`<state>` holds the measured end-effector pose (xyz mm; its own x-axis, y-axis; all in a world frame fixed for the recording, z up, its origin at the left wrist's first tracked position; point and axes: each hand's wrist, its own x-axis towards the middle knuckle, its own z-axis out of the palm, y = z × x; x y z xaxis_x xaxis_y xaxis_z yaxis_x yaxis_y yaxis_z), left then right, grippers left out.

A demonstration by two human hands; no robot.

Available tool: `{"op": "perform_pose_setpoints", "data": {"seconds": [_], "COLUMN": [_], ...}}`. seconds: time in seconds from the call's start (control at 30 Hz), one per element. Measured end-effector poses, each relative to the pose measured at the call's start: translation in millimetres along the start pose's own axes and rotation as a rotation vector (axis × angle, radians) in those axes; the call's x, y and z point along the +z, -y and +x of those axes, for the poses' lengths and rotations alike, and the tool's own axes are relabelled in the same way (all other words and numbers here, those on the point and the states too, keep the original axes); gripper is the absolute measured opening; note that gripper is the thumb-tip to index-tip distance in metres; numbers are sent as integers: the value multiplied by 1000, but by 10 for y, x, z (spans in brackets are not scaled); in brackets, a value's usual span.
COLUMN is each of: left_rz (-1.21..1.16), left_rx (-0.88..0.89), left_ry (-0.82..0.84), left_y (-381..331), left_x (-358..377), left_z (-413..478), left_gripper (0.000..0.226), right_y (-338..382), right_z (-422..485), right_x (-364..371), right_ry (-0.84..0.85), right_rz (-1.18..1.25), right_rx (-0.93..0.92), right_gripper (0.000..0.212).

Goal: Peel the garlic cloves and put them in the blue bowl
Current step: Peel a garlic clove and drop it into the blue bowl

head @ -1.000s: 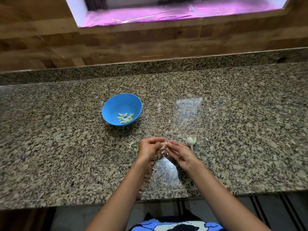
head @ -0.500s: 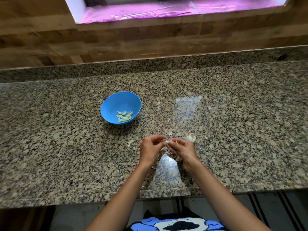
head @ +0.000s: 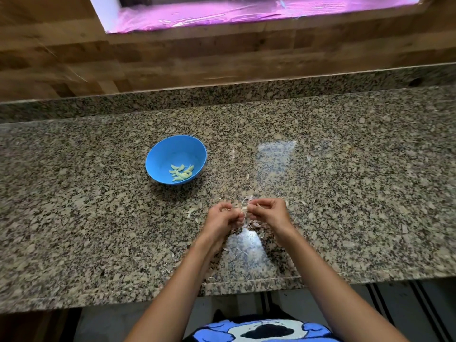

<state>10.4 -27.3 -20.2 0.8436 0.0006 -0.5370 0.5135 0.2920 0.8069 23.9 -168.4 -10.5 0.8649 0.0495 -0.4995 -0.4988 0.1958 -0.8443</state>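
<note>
At frame centre, the left hand (head: 222, 218) and right hand (head: 270, 213) pinch one garlic clove (head: 243, 209) between curled fingers; its axis is too hidden to tell. The blue bowl (head: 160, 154), upper left on the surface (head: 345, 193), holds peeled cloves (head: 181, 172).

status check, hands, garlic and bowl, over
Left hand and right hand both pinch one garlic clove, peel coming off. Blue bowl up left holds peeled cloves. Path to bowl unobstructed, only peel scraps about.

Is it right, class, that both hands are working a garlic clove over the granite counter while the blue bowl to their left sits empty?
Not quite. The head view shows the blue bowl already holds several peeled cloves. The rest stands: left hand and right hand pinch a garlic clove over the granite counter, bowl to their left.
</note>
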Motion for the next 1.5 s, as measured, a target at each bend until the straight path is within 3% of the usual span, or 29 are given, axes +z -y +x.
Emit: {"op": "perform_pose_setpoints", "data": {"seconds": [0.07,0.1,0.13,0.2,0.27,0.3,0.37,0.43,0.5,0.6,0.8,0.9,1.07,1.23,1.33,1.5], "left_rz": [402,434,376,13,-370,-430,-121,313,561,653,665,484,-112,-286,-56,691], "left_rx": [205,240,218,60,-47,-55,11,118,231,393,412,331,29,-77,0,400], "left_ry": [-82,-80,-58,20,53,33,-65,-129,-178,-236,-29,-107,-80,2,-12,-80], "left_y": [1,-4,-23,-92,-113,-107,-98,-23,49,91,45,44,-57,-43,0,57], "left_x": [-5,7,19,32,1,-30,-101,-146,-144,-116,-59,-61,-95,-114,-82,21], "left_z": [41,55,52,23,16,20,31,53,81,106,70,68,8,-3,-2,-7], "left_gripper": [10,11,11,11,15,16,7,14,15,15,15,16,20,25,21,23], "right_y": [-71,-89,-82,-47,-9,14,33,30,-7,-68,-104,-121,-124,-108,-100,-80], "right_z": [0,-2,-4,11,40,52,68,62,69,73,59,57,47,8,7,-20], "right_x": [34,50,58,54,-13,-54,-117,-128,-98,-55,-31,-19,-20,5,3,16], "right_ry": [-51,-60,-47,-22,-34,-52,-72,-61,-46,-14,68,83,95,140,156,139], "right_rz": [1,87,204,415,518,511,394,290,250,158,10,-21,53,242,324,373], "right_rx": [-32,24,112,255,271,251,200,169,169,168,114,101,144,192,238,270], "right_gripper": [16,16,16,15,11,11,12,14,15,18,14,18,19,20,25,21]}}
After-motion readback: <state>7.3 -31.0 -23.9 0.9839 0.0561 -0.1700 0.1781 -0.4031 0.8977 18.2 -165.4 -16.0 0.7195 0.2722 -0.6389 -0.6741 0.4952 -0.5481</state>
